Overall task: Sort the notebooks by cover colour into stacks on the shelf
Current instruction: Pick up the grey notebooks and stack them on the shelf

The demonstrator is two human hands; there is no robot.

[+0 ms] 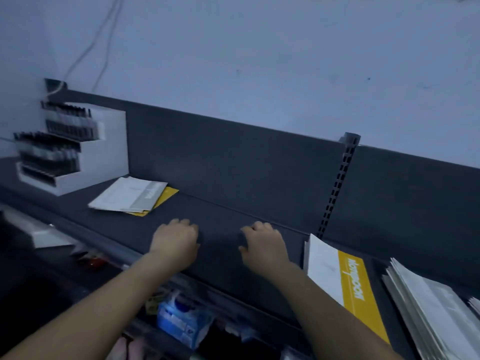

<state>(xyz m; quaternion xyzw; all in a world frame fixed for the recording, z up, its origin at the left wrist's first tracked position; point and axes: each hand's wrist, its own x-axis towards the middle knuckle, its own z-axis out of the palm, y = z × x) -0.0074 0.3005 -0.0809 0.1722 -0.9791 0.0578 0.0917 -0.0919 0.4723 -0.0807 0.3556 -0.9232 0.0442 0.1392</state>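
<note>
My left hand (175, 241) and my right hand (262, 245) lie knuckles-up on the dark shelf (223, 211), about a hand's width apart, fingers curled under. The dim light hides whether anything dark is under them. At the shelf's left lies a white-and-grey notebook (128, 194) on top of a yellow one (166, 197). To the right of my right hand lies a white notebook with a yellow band (345, 284), its near corner hidden by my forearm. Further right is a loose pile of grey-white notebooks (431, 310).
A white tiered display of dark pens (70, 146) stands at the shelf's far left. A slotted upright (337, 185) divides the dark back panel. Below the shelf's front edge sit blue packets (181, 320) and other small goods. Cables hang on the wall.
</note>
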